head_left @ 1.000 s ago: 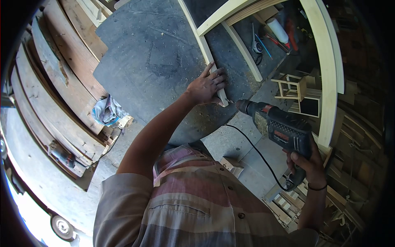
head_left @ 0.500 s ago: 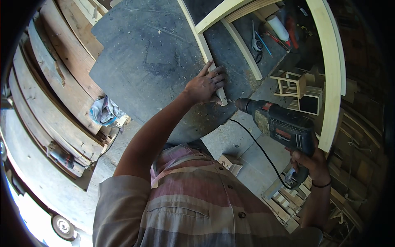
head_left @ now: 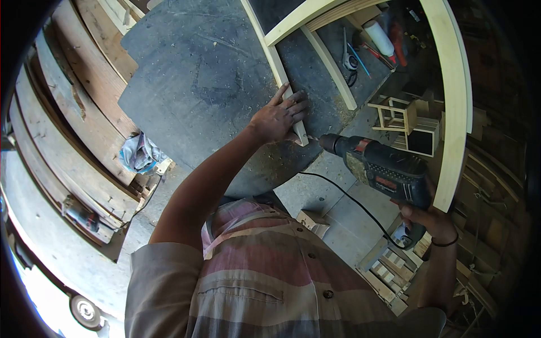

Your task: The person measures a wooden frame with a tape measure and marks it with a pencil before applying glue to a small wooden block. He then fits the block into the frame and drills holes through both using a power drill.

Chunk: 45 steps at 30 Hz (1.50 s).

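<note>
My right hand [head_left: 425,218] is wrapped round the handle of a corded power drill [head_left: 383,169], its bit pointing left at the end of a pale wooden leg [head_left: 275,62]. The bit's tip is right at that end face. My left hand [head_left: 279,117] grips the leg close to the same end, fingers over its far side and thumb partly hidden beneath. This leg belongs to a wooden frame [head_left: 448,73] with curved-looking rails that lies on the dark worktop [head_left: 197,73].
A tape measure [head_left: 350,61], a blue pencil [head_left: 359,59] and a white bottle [head_left: 378,38] lie inside the frame. Small wooden stools [head_left: 403,115] stand beyond the worktop's edge. The drill's black cord [head_left: 355,200] hangs below. Planks [head_left: 84,73] and a crumpled bag [head_left: 138,153] are at left.
The drill and my right hand have shifted slightly, with the bit staying at the leg's end. My left hand keeps its hold; the whole view has moved a little.
</note>
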Each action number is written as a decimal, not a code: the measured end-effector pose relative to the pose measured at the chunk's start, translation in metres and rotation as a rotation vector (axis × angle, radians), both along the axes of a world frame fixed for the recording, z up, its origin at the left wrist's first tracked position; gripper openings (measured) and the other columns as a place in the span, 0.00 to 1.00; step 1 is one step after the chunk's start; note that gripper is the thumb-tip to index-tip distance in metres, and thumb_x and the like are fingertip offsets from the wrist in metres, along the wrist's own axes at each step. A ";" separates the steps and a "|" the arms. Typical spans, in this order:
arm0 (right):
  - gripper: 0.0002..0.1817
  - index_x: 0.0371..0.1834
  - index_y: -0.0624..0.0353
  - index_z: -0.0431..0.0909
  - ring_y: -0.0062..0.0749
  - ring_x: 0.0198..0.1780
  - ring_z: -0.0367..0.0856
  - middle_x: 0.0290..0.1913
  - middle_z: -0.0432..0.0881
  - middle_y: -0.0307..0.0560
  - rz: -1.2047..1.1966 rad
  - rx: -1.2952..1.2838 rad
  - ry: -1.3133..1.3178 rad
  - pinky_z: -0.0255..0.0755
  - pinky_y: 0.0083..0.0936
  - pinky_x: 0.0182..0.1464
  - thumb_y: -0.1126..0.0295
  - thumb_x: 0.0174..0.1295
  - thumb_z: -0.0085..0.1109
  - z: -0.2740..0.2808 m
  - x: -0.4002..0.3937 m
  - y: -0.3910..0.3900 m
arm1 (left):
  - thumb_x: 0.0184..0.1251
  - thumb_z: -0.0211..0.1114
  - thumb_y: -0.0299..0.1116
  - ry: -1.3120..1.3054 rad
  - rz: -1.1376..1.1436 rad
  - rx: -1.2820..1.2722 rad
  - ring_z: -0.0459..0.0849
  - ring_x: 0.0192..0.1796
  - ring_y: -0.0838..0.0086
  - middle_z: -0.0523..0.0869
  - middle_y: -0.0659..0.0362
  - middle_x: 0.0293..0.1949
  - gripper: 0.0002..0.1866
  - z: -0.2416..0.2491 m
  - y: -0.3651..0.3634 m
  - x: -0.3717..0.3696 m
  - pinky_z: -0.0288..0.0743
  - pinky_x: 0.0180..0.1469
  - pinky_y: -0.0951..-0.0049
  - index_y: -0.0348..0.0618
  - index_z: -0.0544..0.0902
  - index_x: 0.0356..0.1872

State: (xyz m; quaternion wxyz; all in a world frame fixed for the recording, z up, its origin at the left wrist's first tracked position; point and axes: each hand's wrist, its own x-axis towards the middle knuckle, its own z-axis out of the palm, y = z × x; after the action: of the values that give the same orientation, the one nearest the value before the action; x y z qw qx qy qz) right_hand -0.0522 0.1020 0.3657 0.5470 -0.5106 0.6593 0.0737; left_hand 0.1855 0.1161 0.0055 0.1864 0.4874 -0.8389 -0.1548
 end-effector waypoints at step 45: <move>0.40 0.69 0.63 0.62 0.25 0.22 0.78 0.43 0.82 0.53 -0.021 -0.097 -0.057 0.76 0.23 0.24 0.71 0.52 0.70 -0.005 0.026 0.019 | 0.60 0.55 0.69 0.015 -0.001 -0.020 0.52 0.79 0.66 0.66 0.63 0.73 0.42 -0.007 0.000 -0.003 0.26 0.81 0.44 0.50 0.70 0.69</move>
State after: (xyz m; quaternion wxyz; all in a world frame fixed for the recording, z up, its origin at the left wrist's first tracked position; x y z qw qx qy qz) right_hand -0.0265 0.1213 0.3610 0.5409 -0.5315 0.6515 0.0214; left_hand 0.1830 0.1161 -0.0012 0.1976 0.4839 -0.8392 -0.1500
